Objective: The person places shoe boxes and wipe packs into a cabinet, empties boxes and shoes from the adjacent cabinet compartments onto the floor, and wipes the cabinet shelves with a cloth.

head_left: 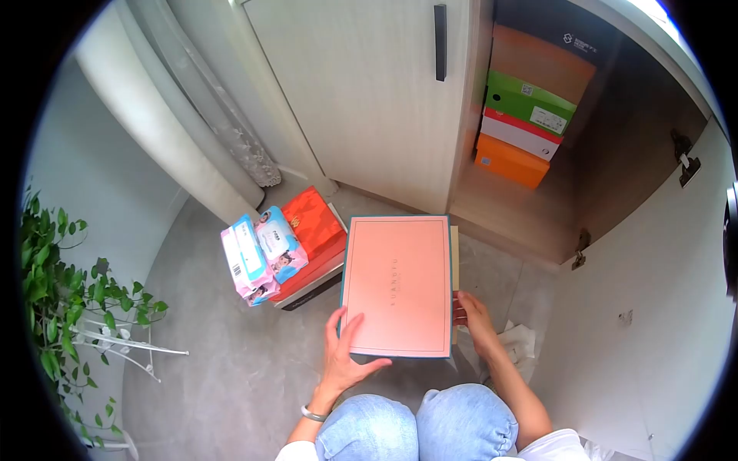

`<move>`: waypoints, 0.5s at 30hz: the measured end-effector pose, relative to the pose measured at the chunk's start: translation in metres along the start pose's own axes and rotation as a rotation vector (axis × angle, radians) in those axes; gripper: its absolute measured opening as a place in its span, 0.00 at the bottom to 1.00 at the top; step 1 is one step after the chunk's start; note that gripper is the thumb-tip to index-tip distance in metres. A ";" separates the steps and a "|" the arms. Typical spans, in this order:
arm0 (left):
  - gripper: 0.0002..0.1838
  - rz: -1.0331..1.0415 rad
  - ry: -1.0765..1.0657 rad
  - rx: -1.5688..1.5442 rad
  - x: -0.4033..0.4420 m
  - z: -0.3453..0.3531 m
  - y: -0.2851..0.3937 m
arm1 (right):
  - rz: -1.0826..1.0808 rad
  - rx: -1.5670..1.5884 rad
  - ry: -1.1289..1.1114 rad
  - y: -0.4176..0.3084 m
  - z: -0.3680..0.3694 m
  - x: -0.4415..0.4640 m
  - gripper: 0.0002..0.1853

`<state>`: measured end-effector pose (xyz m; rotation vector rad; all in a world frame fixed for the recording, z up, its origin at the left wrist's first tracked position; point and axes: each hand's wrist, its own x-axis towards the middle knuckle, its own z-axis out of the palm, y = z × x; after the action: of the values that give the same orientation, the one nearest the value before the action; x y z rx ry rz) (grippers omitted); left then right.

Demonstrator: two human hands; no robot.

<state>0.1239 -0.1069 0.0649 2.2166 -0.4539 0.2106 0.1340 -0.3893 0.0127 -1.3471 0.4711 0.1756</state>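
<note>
A pink lidded box [396, 284] with a dark teal border and small lettering is in front of my knees. My left hand [347, 359] is at its lower left corner, fingers spread along the left edge and lid, thumb by the near edge. At the right side, my right hand [477, 321] has its fingers curled against the box's edge, their tips partly hidden. A pale yellow edge [455, 240] shows beneath or behind the pink box on its right. Close on the left sit a red box [314, 223] and two packs of wipes [280, 244].
An open cabinet holds a stack of boxes, including a green box [526, 101] and an orange box [511, 161]. Its door [653, 307] swings out on the right. A white cloth [519, 342] lies on the floor. A leafy plant [61, 307] and curtain [154, 107] are left.
</note>
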 end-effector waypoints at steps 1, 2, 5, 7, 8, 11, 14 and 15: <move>0.45 0.002 0.004 0.007 0.000 -0.001 -0.001 | -0.004 -0.010 -0.003 -0.002 0.000 -0.001 0.23; 0.49 0.070 -0.068 0.162 -0.001 -0.002 -0.003 | -0.006 -0.020 -0.008 -0.003 0.003 -0.003 0.23; 0.52 0.118 -0.113 0.307 -0.003 0.002 -0.012 | -0.114 -0.095 0.068 -0.026 0.026 -0.023 0.23; 0.51 0.108 -0.099 0.292 -0.007 0.001 -0.019 | -0.176 -0.075 -0.019 -0.041 0.027 -0.039 0.22; 0.51 0.100 -0.036 0.260 -0.008 0.002 -0.021 | -0.240 -0.057 -0.080 -0.044 0.025 -0.043 0.22; 0.51 0.055 0.064 0.119 -0.011 0.011 -0.026 | -0.297 0.154 -0.282 -0.047 0.023 -0.051 0.24; 0.48 -0.063 0.179 -0.022 -0.026 0.018 -0.071 | -0.460 0.128 -0.113 -0.054 0.022 -0.048 0.19; 0.46 -0.142 0.259 -0.070 -0.033 0.021 -0.083 | -0.430 0.184 -0.041 -0.053 0.020 -0.046 0.17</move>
<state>0.1258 -0.0667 -0.0179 2.1062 -0.1589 0.3944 0.1179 -0.3754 0.0829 -1.2311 0.1511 -0.1907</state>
